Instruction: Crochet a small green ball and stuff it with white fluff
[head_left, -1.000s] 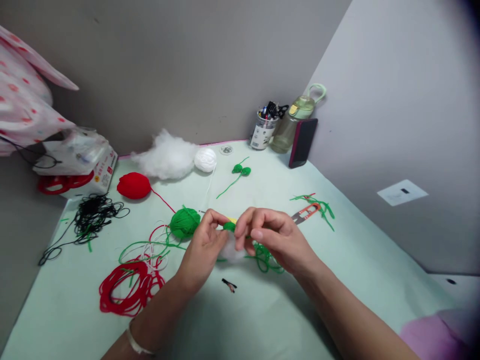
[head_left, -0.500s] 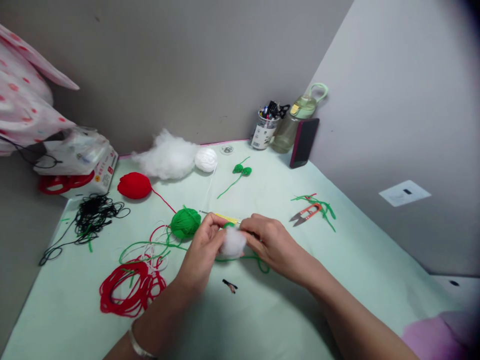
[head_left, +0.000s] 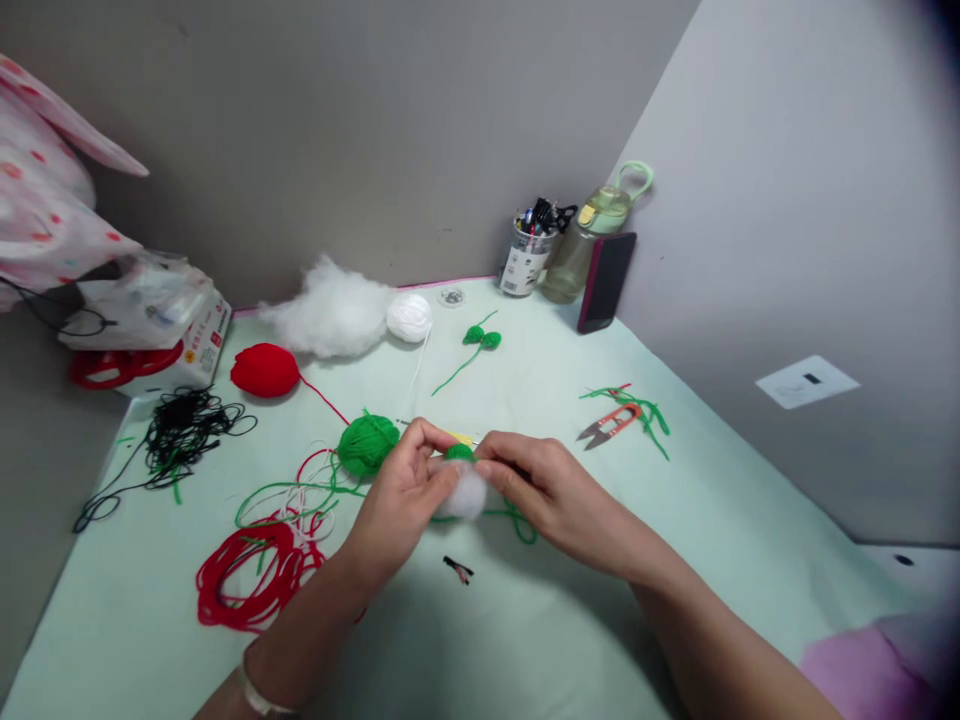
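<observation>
My left hand (head_left: pixel 405 485) and my right hand (head_left: pixel 534 485) meet over the middle of the table, fingers closed. Between them is a small green crocheted piece (head_left: pixel 460 452), mostly covered by my fingers. A tuft of white stuffing (head_left: pixel 466 494) bulges just below it, pinched at its upper edge by both hands. Behind my fingertips shows a crochet hook with a yellow handle (head_left: pixel 459 438), partly hidden. To the left of my left hand sits a green yarn ball (head_left: pixel 367 444), and green yarn (head_left: pixel 525 528) loops under my hands.
White stuffing (head_left: pixel 330 308), a white yarn ball (head_left: pixel 409 317) and a red one (head_left: pixel 265 370) line the back left. Red yarn coils (head_left: pixel 244 577) and tangled black cord (head_left: pixel 187 430) lie left. Orange thread snips (head_left: pixel 611 426) are at right; a phone (head_left: pixel 606 283) leans near a bottle (head_left: pixel 574 255).
More of the green piece now shows above the white tuft. My fingers have shifted slightly around both, with the right fingertips closer to the green piece. The view has tilted a little.
</observation>
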